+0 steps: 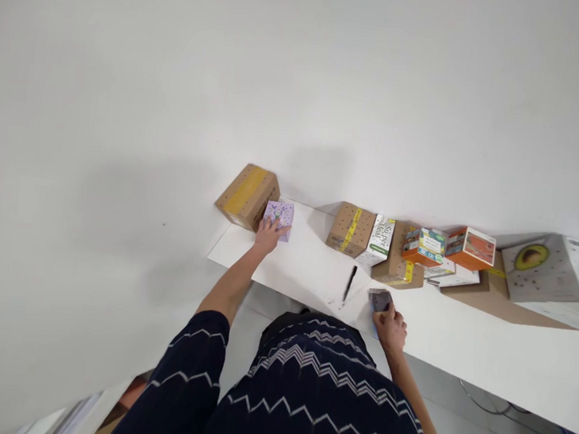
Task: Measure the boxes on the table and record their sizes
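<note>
My left hand [269, 234] is at a small light-purple patterned box [284, 211], its fingers and thumb spread around the near part of it. This box stands on the white table, right beside a brown cardboard carton [247, 193] with yellow tape. At the table's front edge my right hand [391, 327] is closed on a dark phone [382, 300]; something blue shows just under it. To the left of the phone lies a black pen [349, 283], touched by neither hand.
Along the wall stand a taped brown carton [351, 228], a white Super Meal box [380, 241], another brown carton [395, 272] and orange-and-teal boxes [425, 246]. A large box with an avocado picture [540, 270] is at the right. Cables [489, 410] hang below the white table [460, 337].
</note>
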`<act>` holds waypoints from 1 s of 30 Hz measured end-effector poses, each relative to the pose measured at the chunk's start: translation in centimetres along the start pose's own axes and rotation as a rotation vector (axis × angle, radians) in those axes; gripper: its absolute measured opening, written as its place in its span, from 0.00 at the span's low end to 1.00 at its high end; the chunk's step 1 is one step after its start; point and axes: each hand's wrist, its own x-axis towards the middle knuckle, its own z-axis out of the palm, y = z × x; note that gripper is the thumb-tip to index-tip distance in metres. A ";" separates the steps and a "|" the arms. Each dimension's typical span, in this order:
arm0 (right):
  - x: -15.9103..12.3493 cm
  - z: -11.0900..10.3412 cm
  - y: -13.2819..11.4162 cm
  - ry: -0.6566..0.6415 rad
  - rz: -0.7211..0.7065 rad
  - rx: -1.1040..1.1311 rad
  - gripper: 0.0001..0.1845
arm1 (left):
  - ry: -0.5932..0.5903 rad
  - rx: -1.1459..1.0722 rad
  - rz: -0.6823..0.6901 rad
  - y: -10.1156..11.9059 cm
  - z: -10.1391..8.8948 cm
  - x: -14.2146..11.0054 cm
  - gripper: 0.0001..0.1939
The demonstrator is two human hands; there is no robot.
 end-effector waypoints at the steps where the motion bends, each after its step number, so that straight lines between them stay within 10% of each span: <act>1: 0.1 0.2 -0.1 0.008 0.000 -0.018 0.34 | -0.011 0.011 -0.004 0.0 -0.2 0.3 0.31; 7: 1.0 1.1 -0.2 0.036 0.012 -0.033 0.35 | -0.106 0.040 -0.115 4.2 -1.5 1.9 0.30; 18: 0.3 0.0 -1.1 0.178 0.005 0.154 0.30 | -0.086 -0.293 0.036 22.5 -4.6 4.6 0.41; 25: -1.4 -0.5 -1.8 0.126 -0.082 0.329 0.30 | -0.133 -0.409 -0.063 23.0 -4.2 5.5 0.46; 30: -1.4 -0.8 -2.8 0.075 -0.191 0.385 0.31 | -0.100 -0.362 -0.032 20.1 -4.0 1.8 0.43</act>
